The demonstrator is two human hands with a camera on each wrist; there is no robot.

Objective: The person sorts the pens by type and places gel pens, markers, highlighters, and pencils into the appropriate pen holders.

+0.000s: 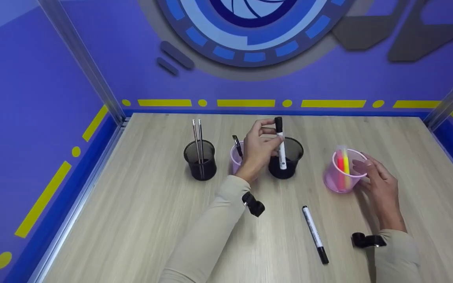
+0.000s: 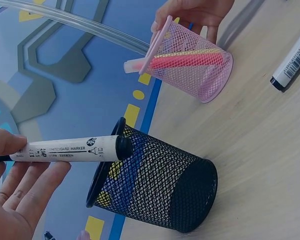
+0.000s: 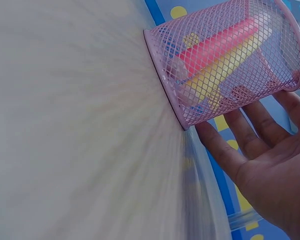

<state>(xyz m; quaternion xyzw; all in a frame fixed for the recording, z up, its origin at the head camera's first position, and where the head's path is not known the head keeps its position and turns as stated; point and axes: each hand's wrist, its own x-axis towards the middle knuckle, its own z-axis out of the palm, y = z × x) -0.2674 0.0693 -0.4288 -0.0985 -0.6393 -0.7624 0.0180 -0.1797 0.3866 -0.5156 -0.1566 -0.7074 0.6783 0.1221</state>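
Observation:
My left hand [image 1: 258, 148] pinches a white whiteboard marker [image 1: 282, 154] between thumb and fingers, its black cap upward. The marker's lower end overlaps the mouth of a black mesh pen cup [image 2: 160, 182]. On the right, my right hand [image 1: 384, 190] holds a pink mesh pen cup [image 1: 332, 181] by its side and rim. That cup contains a pink highlighter [image 3: 217, 44] and a yellow highlighter [image 3: 225, 67], both leaning. In the right wrist view, the fingers lie along the cup's wall.
A second whiteboard marker [image 1: 313, 232] lies on the table [image 1: 132, 220] in front. At left stands another black mesh cup [image 1: 203, 172] with two pencils [image 1: 198, 137]. Partly behind my left hand is a pink cup [image 1: 234, 161] holding a black pen [image 1: 237, 144]. A blue wall [image 1: 313, 84] backs the table.

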